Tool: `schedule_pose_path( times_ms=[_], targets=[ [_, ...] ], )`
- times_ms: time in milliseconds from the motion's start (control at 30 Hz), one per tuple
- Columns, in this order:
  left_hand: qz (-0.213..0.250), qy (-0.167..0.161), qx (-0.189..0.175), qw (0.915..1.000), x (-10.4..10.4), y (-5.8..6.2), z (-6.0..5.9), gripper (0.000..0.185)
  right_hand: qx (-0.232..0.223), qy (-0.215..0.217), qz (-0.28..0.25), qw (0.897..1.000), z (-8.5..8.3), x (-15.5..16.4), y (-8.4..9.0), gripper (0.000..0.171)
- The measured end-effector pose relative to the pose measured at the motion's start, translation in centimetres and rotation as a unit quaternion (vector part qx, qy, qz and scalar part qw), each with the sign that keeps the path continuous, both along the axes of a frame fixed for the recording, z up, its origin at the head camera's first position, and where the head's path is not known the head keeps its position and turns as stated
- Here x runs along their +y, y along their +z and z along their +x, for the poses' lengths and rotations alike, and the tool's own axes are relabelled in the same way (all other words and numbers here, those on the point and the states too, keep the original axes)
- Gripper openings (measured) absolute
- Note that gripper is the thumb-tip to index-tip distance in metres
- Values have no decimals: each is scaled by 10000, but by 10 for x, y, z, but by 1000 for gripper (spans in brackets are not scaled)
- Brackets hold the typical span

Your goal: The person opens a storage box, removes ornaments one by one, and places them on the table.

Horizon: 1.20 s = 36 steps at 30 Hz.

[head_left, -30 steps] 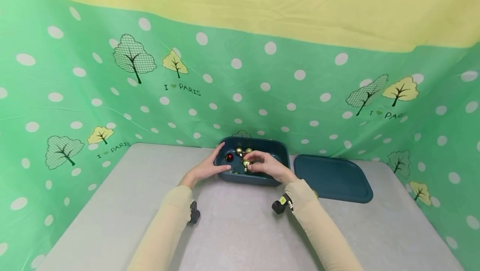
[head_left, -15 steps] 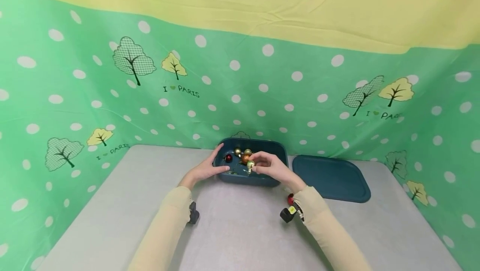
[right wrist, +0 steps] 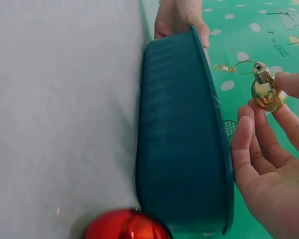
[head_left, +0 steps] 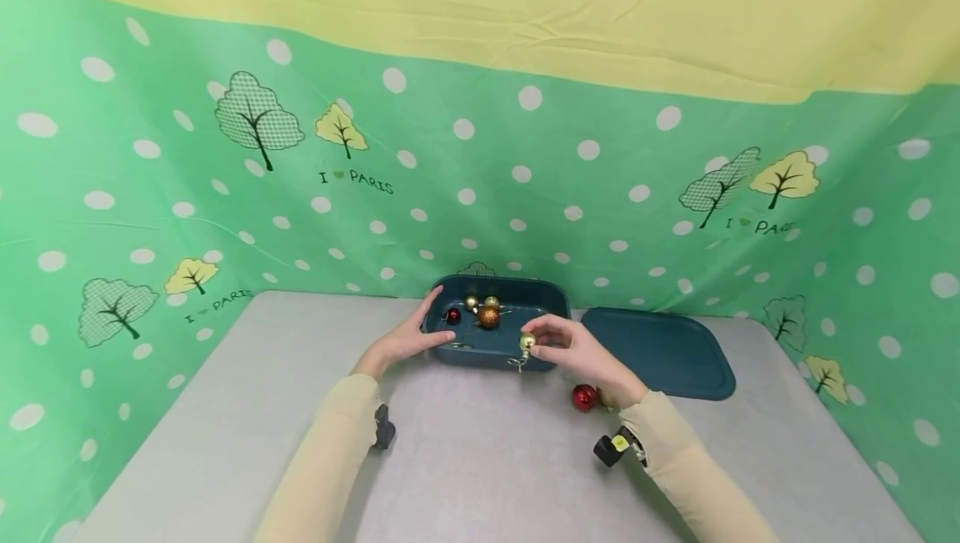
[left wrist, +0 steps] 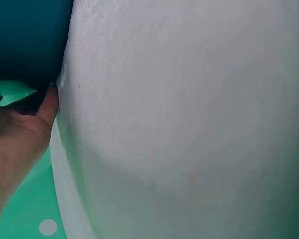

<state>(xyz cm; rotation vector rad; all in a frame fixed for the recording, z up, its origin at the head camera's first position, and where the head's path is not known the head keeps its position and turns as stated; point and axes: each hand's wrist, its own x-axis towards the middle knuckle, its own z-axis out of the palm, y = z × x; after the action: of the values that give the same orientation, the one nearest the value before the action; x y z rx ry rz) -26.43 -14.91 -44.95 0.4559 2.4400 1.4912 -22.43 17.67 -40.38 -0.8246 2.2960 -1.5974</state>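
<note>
A dark blue storage box [head_left: 491,358] stands near the back of the table with several Christmas baubles inside. Among them are a dark red bauble [head_left: 453,315], a glittery orange bauble [head_left: 488,317] and small gold ones. My left hand [head_left: 405,339] grips the box's left end, thumb over the front rim. Between thumb and fingertips, my right hand [head_left: 583,353] pinches a shiny gold bauble [right wrist: 266,94] by its sides, above the box's front right rim. Its cap and gold string loop stick out freely. In the left wrist view only part of the left hand [left wrist: 27,134] shows.
Right of the box lies its flat blue lid [head_left: 660,353]. A red bauble [head_left: 585,397] sits on the table [head_left: 472,460] under the right wrist, with a gold one [head_left: 607,398] partly hidden beside it. A green and yellow printed cloth [head_left: 450,151] hangs behind.
My right hand has lifted the gold bauble from among the others and carried it rightward to the front rim. The red bauble on the table has come into view. The left hand stays on the box.
</note>
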Motion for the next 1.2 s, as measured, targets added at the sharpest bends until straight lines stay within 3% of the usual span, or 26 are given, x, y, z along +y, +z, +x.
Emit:
schedule_pose_path(
  times_ms=[200, 367, 600, 733, 1200],
  targets=[
    [-15, 5, -41, 10000, -1, 0, 0, 95, 291, 112, 96, 9995, 8, 17, 2, 31],
    [43, -37, -121, 9999, 0, 2, 1, 95, 76, 114, 148, 9998, 13, 33, 1, 32],
    [111, -164, -300, 9994, 2, 29, 14, 93, 117, -81, 235, 9996, 21, 55, -2, 34],
    [44, -169, -252, 9995, 4, 36, 19, 93, 177, -212, 208, 9994, 25, 67, -2, 33],
    [133, -140, -250, 9995, 4, 35, 20, 94, -78, -601, 398, 9974, 41, 107, -9, 34]
  ],
)
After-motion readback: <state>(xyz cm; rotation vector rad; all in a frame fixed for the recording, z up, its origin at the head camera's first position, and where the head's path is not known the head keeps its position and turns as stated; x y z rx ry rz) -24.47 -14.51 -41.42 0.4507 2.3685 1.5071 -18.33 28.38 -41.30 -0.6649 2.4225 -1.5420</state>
